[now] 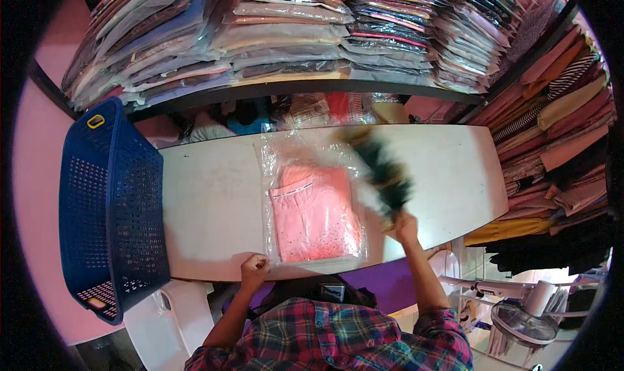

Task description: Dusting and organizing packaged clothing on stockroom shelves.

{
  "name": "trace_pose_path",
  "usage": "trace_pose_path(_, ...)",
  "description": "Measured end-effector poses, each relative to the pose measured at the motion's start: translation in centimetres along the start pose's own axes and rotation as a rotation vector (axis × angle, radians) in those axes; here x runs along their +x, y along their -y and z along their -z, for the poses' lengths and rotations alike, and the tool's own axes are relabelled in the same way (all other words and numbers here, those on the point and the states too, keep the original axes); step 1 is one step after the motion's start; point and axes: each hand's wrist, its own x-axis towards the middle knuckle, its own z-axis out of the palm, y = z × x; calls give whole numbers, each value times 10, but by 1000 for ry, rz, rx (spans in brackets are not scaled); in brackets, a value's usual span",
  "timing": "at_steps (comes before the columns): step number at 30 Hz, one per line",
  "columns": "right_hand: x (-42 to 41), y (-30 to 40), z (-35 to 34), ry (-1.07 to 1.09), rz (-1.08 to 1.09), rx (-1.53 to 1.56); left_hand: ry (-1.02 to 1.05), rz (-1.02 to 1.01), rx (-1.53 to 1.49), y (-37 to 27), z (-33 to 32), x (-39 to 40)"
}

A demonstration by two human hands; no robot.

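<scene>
A folded pink shirt [314, 220] lies in a clear plastic bag [363, 254] on the white table [214, 190]. At the bag's lower left corner is my left hand [255, 268], its fingers curled; it seems to pinch the bag's edge, but the grip is not clear. My right hand [405, 227] is closed on the lower end of a dark green and yellowish-brown duster-like thing [385, 176]. That thing is blurred by motion and slants over the table, with its far end near the upper right of the bag.
A blue plastic basket [141, 200] stands at the table's left end. Stacks of bagged garments [292, 39] fill the shelf behind. Hanging clothes [560, 127] crowd the right side. Lower right is a fan [526, 317]; a white plastic chair [156, 322] is lower left.
</scene>
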Motion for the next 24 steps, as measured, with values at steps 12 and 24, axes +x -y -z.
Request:
trace_pose_path(12,55,76,-49,263,235,-478,-5,78,-333,18,-5,-6)
trace_pose_path(24,117,83,-47,320,70,-536,33,-1,-340,26,-5,-4)
